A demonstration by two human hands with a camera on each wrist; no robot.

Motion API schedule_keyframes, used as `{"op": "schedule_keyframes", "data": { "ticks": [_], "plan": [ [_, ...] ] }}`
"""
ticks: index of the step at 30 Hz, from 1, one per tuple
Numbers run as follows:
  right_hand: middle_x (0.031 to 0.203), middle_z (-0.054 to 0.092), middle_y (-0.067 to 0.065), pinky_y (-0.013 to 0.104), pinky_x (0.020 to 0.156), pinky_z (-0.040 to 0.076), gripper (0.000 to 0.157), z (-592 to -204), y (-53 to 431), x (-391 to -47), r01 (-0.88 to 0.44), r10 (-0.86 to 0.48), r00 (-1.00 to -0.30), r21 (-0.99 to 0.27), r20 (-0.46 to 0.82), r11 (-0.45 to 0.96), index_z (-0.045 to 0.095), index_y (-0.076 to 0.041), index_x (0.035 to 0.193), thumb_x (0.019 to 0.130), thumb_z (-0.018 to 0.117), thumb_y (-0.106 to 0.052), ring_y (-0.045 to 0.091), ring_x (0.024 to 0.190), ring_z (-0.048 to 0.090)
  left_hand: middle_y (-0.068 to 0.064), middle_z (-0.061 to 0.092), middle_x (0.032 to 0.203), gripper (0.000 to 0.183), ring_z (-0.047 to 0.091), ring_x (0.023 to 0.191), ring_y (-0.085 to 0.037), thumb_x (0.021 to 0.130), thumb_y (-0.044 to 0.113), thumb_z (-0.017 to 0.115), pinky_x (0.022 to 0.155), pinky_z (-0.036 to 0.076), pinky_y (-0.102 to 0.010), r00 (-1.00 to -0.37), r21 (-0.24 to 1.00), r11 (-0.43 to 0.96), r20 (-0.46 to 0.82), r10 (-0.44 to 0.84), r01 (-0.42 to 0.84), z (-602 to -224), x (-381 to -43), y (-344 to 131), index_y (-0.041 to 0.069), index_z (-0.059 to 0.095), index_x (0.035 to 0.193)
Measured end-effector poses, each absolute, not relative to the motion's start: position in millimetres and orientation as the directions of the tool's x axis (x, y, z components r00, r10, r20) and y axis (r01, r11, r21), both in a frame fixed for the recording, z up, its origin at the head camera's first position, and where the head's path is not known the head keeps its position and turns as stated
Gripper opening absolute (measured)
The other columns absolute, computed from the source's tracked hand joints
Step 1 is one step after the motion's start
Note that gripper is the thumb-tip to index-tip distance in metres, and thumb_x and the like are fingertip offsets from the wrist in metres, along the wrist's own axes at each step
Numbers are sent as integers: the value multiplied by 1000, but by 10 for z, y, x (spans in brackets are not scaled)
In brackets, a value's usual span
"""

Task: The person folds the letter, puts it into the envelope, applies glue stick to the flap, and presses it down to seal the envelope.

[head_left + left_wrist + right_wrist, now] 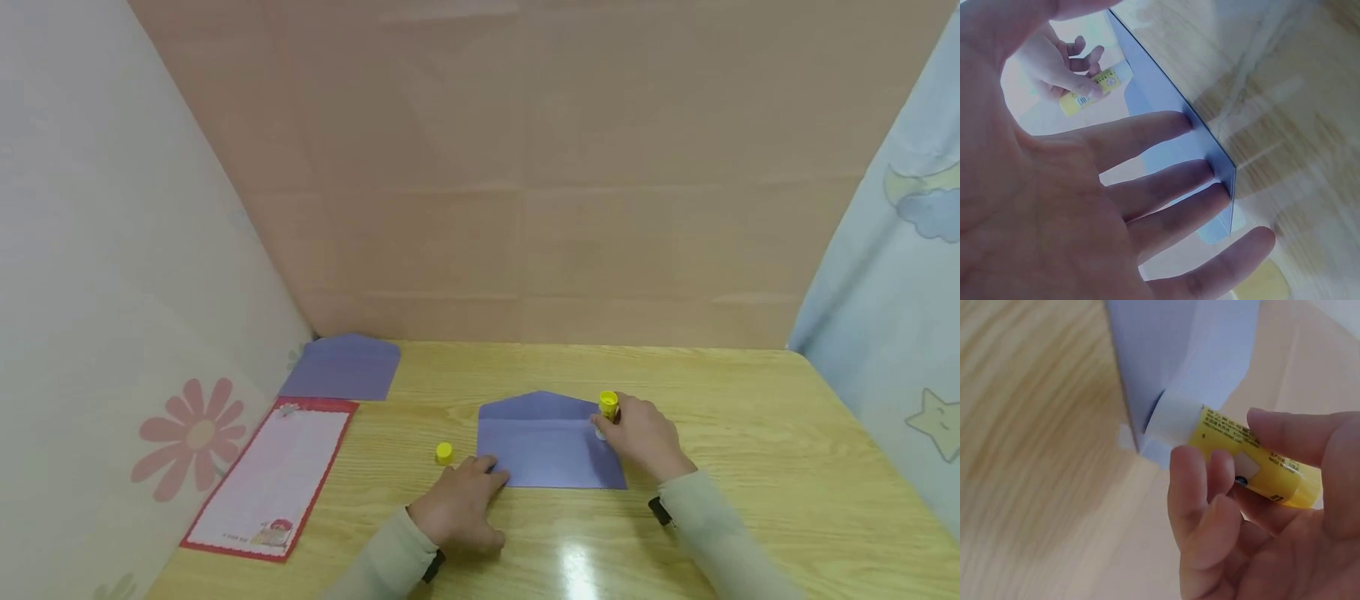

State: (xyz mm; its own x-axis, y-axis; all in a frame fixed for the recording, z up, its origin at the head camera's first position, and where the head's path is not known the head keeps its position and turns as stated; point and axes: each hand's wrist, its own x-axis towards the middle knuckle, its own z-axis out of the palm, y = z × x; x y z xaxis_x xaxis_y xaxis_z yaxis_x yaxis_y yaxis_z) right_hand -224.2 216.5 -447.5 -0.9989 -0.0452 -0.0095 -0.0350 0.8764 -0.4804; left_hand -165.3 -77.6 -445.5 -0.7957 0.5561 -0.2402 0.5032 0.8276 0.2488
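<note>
A purple envelope point(551, 454) lies on the table with its pointed flap spread away from me. My right hand point(643, 437) grips a yellow glue stick point(1260, 456) between thumb and fingers. The stick's white end meets the envelope near the right end of the flap fold. Over the envelope's lower left corner, my left hand point(461, 502) is spread, its straight fingertips point(1207, 169) at the near edge. A yellow cap point(445, 453) stands on the table just left of the envelope, beyond the left hand.
Another purple envelope point(345, 369) lies at the back left corner of the wooden table point(720, 392). In front of it is a red-bordered sheet of paper point(270, 479). Brown paper point(525, 183) covers the back, with patterned cloth at both sides.
</note>
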Motion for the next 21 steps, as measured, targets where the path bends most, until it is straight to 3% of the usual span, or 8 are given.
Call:
{"op": "schedule_keyframes", "data": {
  "ticks": [6,12,17,21],
  "plan": [
    [74,60,6,32,54,40,37,-4404,2356,-2235,13,37,-999,-576,30,817,60,-3,92,96,63,-40,20,64,53,-9,46,151,76,44,139,-29,73,37,75,107,43,-51,-782,310,811,-245,573,496,-4452,-1699,-819,16,56,143],
    [84,71,9,32,58,50,48,-4358,2436,-2224,-2,67,-996,-754,61,657,61,-1,103,95,64,-49,23,70,69,-9,58,136,52,54,126,-25,87,28,72,103,47,-37,-759,454,712,-109,642,536,-4481,-1841,-968,6,62,133],
    [93,75,12,35,57,51,47,-4337,2409,-2180,56,8,-998,-891,-59,450,56,-2,118,95,68,-41,25,80,72,-10,63,113,36,60,103,-26,86,16,73,83,53,-39,-860,428,756,120,496,496,-4438,-1878,-1121,3,67,119],
    [99,76,16,34,56,49,35,-4326,2366,-2112,71,-59,-994,-942,-95,327,51,-4,111,95,69,-28,28,82,70,-13,61,105,36,57,93,-27,83,11,76,73,51,-40,-925,439,816,130,357,376,-4404,-1913,-1264,1,67,116]
  ]
}}
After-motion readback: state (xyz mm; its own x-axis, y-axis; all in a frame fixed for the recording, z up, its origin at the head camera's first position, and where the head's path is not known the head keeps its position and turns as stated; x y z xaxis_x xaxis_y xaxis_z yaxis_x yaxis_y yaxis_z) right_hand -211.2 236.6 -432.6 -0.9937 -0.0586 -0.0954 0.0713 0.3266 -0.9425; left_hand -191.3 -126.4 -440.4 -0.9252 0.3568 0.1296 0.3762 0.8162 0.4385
